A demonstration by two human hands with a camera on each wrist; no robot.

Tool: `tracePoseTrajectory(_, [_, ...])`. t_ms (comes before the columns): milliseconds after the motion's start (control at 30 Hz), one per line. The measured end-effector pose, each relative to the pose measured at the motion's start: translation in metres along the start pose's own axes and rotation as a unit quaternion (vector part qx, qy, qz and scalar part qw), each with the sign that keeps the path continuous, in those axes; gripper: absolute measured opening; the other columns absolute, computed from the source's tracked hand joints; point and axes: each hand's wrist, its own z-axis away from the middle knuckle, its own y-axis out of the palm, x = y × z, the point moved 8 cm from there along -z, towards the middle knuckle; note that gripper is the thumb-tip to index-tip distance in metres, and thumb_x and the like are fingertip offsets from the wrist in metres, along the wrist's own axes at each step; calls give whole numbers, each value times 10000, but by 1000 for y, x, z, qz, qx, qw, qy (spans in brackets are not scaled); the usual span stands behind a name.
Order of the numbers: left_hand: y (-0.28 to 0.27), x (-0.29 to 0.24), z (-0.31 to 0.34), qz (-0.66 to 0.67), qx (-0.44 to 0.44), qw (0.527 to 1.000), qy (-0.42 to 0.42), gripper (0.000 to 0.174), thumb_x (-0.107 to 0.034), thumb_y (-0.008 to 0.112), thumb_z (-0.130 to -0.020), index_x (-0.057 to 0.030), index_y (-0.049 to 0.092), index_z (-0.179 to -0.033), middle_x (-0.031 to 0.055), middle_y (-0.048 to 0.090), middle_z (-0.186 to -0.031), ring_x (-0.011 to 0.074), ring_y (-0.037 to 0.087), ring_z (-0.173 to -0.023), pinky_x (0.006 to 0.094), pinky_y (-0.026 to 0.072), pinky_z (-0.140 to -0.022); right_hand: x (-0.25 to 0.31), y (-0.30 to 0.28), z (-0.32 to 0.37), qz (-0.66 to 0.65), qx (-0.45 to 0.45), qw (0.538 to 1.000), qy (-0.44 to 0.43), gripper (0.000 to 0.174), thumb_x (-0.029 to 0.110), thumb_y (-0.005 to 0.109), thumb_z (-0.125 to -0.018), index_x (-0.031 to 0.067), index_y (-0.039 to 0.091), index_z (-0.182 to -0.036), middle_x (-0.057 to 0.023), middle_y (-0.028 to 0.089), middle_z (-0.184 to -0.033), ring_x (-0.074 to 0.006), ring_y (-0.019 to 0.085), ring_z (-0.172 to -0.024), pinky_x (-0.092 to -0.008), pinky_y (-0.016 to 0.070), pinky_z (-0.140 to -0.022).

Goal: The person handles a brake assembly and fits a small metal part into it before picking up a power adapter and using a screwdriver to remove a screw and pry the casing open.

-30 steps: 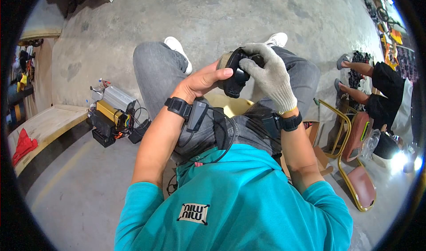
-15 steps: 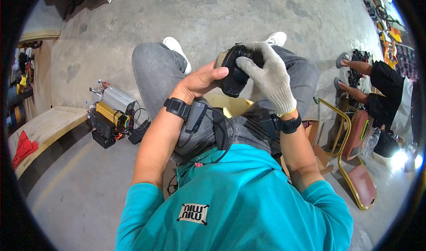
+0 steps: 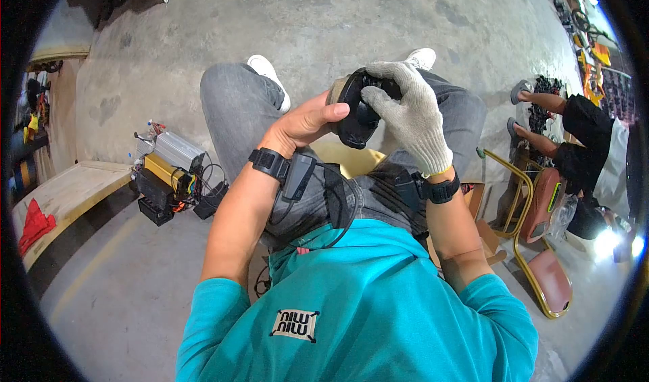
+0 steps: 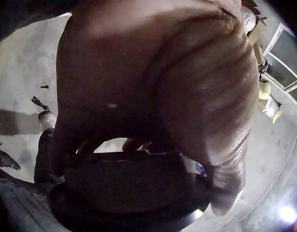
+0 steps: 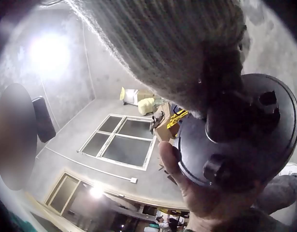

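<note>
Above the lap, the bare left hand [image 3: 307, 122] holds a round black object [image 3: 356, 122] with a tan back, its thumb lying on the near rim. The gloved right hand [image 3: 414, 111] grips the black part on its face, thumb and fingers bent round it. From the right wrist view, the object [image 5: 283, 125] is a dark disc with raised knobs, partly covered by the glove [image 5: 163, 48]. In the dim left wrist view, the palm [image 4: 153, 72] is over the object's thick back [image 4: 129, 183], fingers around its edges.
A silver and gold electronic unit [image 3: 165, 162] with wires lies on the floor at left, near a wooden board [image 3: 81, 186] with a red cloth [image 3: 36, 225]. At right are a gold-framed chair [image 3: 527, 247], a cardboard box [image 3: 488, 243] and another person's legs [image 3: 544, 105].
The black object has tilted so more of its dark face shows to the head camera. Both hands keep their hold, the gloved one shifting only slightly.
</note>
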Motion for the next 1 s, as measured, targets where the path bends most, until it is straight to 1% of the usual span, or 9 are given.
tracePoseTrajectory(300, [-2, 0, 3, 49, 10, 999, 4, 1037, -575, 809, -784, -30, 353, -1539, 90, 511, -1450, 206, 502, -1322, 359, 407, -1117, 7, -5, 2, -10, -17, 1000, 23, 325, 126, 759, -850, 19, 677, -1146, -140, 683, -1068, -254, 683, -998, -348, 540, -889])
tracePoseTrajectory(367, [1, -6, 6, 82, 42, 996, 14, 1020, -556, 811, -793, -32, 354, -1540, 107, 515, -1468, 220, 509, -1344, 383, 397, -1145, 6, -10, 2, -92, -38, 993, 63, 302, 147, 740, -890, 0, 676, -1146, -136, 703, -1047, -219, 689, -981, -320, 536, -885])
tracePoseTrajectory(433, [0, -9, 9, 103, 41, 993, 28, 1015, -546, 818, -790, -27, 364, -1534, 119, 521, -1467, 232, 518, -1342, 391, 400, -1149, 8, -14, 0, -63, -38, 996, 46, 300, 168, 714, -926, -17, 674, -1159, -125, 717, -1027, -193, 692, -961, -301, 537, -871])
tracePoseTrajectory(567, [-4, -11, 14, 147, 18, 988, 49, 1003, -530, 838, -772, -8, 401, -1508, 142, 548, -1448, 258, 548, -1323, 405, 418, -1146, -22, -23, -4, -144, -70, 984, 83, 320, 194, 679, -953, -28, 672, -1182, -103, 717, -992, -155, 677, -902, -295, 538, -827])
tracePoseTrajectory(700, [-10, -11, 19, 143, 8, 989, 29, 1003, -526, 855, -752, 1, 425, -1489, 141, 569, -1425, 262, 556, -1314, 409, 427, -1138, -68, -38, -10, -177, -119, 961, 178, 316, 192, 616, -974, -58, 673, -1159, -89, 691, -888, -135, 656, -807, -276, 529, -753])
tracePoseTrajectory(767, [-20, -10, 25, 138, -38, 988, 62, 922, -546, 851, -742, -33, 523, -1433, 146, 596, -1406, 294, 591, -1278, 475, 474, -1100, -123, -37, -14, -254, -128, 925, 252, 289, 186, 619, -968, -57, 679, -1113, -74, 676, -857, -130, 642, -756, -271, 522, -715])
tracePoseTrajectory(833, [-34, 1, 33, 144, -49, 988, 32, 929, -536, 860, -736, -31, 517, -1437, 144, 596, -1406, 303, 604, -1256, 471, 485, -1091, -156, -31, -23, -279, -132, 907, 285, 253, 187, 616, -968, -47, 680, -1041, -68, 669, -839, -131, 630, -694, -276, 516, -650])
tracePoseTrajectory(900, [-42, 5, 40, 164, -57, 984, 38, 927, -512, 871, -730, -29, 516, -1437, 141, 596, -1405, 314, 599, -1259, 466, 498, -1076, -210, -15, -25, -343, -130, 858, 359, 222, 178, 605, -964, -33, 666, -996, -67, 670, -823, -134, 625, -639, -282, 504, -587])
tracePoseTrajectory(1000, [-49, 6, 53, 206, -86, 972, 74, 902, -448, 865, -766, -2, 483, -1450, 132, 588, -1409, 290, 593, -1263, 437, 500, -1067, -296, 10, -23, -304, -107, 853, 409, 211, 182, 630, -919, -7, 683, -840, -72, 659, -738, -156, 616, -579, -293, 487, -544])
